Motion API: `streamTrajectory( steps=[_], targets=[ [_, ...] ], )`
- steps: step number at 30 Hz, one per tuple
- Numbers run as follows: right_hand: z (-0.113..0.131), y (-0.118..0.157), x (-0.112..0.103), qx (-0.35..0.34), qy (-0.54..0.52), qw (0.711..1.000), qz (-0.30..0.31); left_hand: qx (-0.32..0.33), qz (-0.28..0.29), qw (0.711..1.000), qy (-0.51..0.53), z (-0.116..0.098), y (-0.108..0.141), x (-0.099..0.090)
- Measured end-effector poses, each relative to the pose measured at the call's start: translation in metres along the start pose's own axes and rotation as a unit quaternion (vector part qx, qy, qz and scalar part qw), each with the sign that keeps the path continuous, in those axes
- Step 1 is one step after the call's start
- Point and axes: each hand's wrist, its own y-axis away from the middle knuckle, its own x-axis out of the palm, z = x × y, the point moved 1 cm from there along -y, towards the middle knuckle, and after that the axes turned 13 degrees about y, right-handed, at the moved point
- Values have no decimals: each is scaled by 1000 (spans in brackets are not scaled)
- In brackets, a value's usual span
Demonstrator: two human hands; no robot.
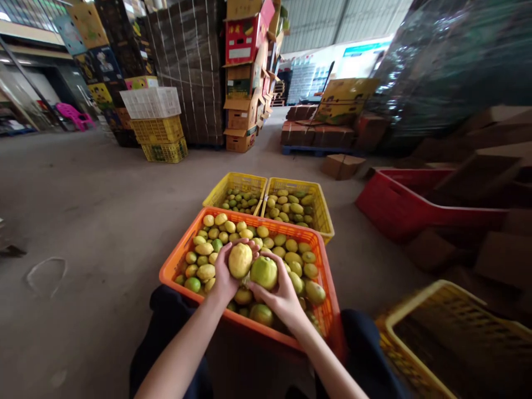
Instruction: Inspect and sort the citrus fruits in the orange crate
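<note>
My left hand (227, 271) cradles a yellow lemon (240, 261), palm turned up and fingers curved behind the fruit. In my right hand (286, 288) is a larger green lemon (264, 272), held between the thumb and fingers. The two hands are side by side, with the fruits close together above an orange crate (183, 244). Many yellow and green lemons (205, 271) fill this crate, which sits between my knees. My forearms and hands hide some of the fruit at the near side.
Two yellow crates (328, 224) with more fruit stand against the far side of the orange crate. To the right are a red bin (386, 205) and another yellow crate (419, 299). Cardboard boxes (241, 141) and stacked crates (160, 130) rise farther back.
</note>
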Motion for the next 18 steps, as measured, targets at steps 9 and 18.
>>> streamTrajectory(
  steps=[9,18],
  targets=[
    [-9,0,-6,81,-42,996,-15,-62,-102,992,51,7,0,8],
    [-9,-5,-13,42,29,988,-148,-114,-50,992,-3,17,0,0]
  ],
)
